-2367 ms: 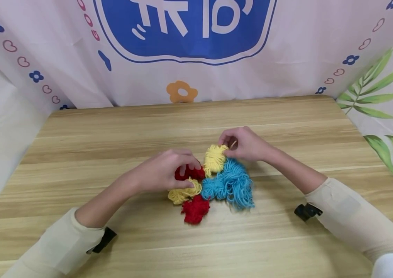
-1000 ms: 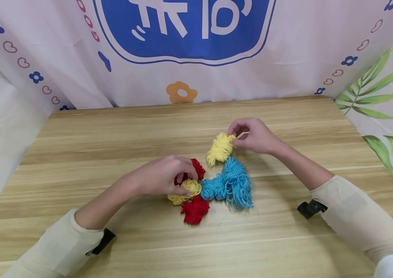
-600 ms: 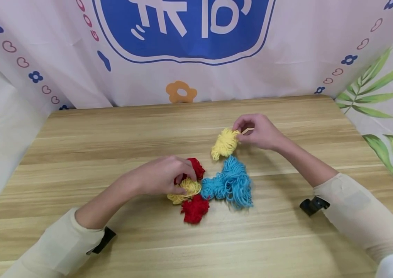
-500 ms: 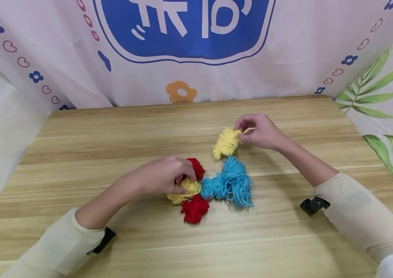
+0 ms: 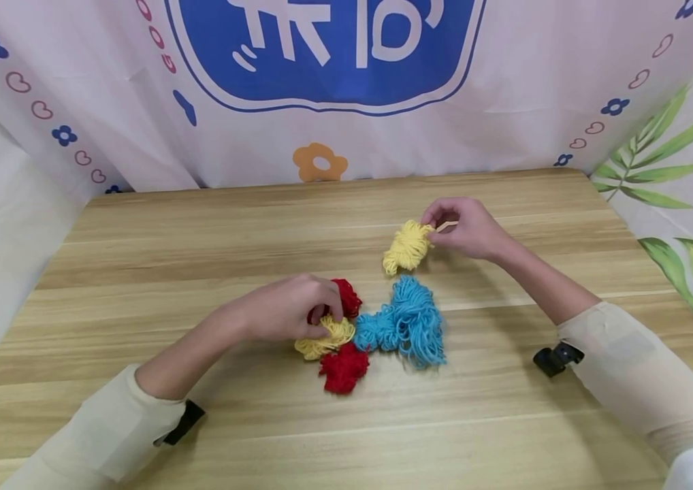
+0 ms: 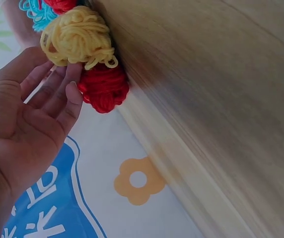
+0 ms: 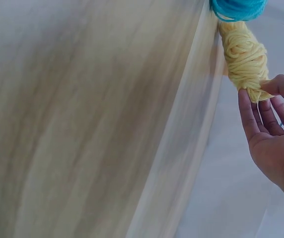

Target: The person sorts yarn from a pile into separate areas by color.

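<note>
Thumb and fingers of my right hand (image 5: 465,226) pinch one end of a pale yellow yarn bundle (image 5: 408,247), tied in the middle, behind the blue yarn. In the right wrist view this yellow bundle (image 7: 245,57) hangs from the fingertips. My left hand (image 5: 282,309) is at the left of the pile with loosely bent fingers, touching a darker yellow yarn bundle (image 5: 332,333) and a red yarn bundle (image 5: 348,297) behind it. From the left wrist, the fingers (image 6: 72,96) lie against these bundles without closing round them. A second red bundle (image 5: 344,368) lies in front.
Two blue yarn bundles, a small one (image 5: 377,331) and a larger looped one (image 5: 418,323), lie right of the left hand's bundles. All lie on a wood-grain table (image 5: 261,429). A printed curtain (image 5: 248,150) hangs along the table's back edge.
My right hand has drawn the pale yellow bundle back and to the right, away from the pile. My left hand has shifted slightly, its thumb pulling back over the darker yellow bundle.
</note>
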### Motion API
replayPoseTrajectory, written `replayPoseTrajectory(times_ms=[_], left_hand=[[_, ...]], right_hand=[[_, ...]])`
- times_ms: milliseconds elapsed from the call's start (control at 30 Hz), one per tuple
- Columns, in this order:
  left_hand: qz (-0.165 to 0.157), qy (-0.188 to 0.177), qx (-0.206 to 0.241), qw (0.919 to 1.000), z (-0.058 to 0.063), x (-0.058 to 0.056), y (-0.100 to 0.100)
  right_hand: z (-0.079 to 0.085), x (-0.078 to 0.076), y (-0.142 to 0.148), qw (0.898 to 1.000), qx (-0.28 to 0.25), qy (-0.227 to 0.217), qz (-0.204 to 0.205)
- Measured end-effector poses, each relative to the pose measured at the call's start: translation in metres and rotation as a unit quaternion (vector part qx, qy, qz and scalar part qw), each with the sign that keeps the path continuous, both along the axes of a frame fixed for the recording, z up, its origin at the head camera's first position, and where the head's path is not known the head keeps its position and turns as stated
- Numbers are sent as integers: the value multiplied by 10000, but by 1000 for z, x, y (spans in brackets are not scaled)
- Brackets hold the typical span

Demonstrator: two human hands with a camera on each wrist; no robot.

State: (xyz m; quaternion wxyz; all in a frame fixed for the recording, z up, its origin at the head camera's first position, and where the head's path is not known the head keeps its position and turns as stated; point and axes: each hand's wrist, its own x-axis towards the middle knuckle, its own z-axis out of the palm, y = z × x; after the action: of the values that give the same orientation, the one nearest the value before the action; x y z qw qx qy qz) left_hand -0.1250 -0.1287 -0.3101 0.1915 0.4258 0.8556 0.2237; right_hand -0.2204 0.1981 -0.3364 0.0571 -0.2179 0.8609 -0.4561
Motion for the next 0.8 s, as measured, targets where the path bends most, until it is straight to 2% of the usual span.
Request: replayPoseTrajectory(times_ms=[133, 800], left_hand=[[6, -146, 111, 9998, -2, -2, 0], [-139, -356, 378, 9986, -5, -10, 1]], right_hand=[[0, -2, 3, 10000, -23, 30, -23], [0, -7, 15, 9997, 8, 132, -205]])
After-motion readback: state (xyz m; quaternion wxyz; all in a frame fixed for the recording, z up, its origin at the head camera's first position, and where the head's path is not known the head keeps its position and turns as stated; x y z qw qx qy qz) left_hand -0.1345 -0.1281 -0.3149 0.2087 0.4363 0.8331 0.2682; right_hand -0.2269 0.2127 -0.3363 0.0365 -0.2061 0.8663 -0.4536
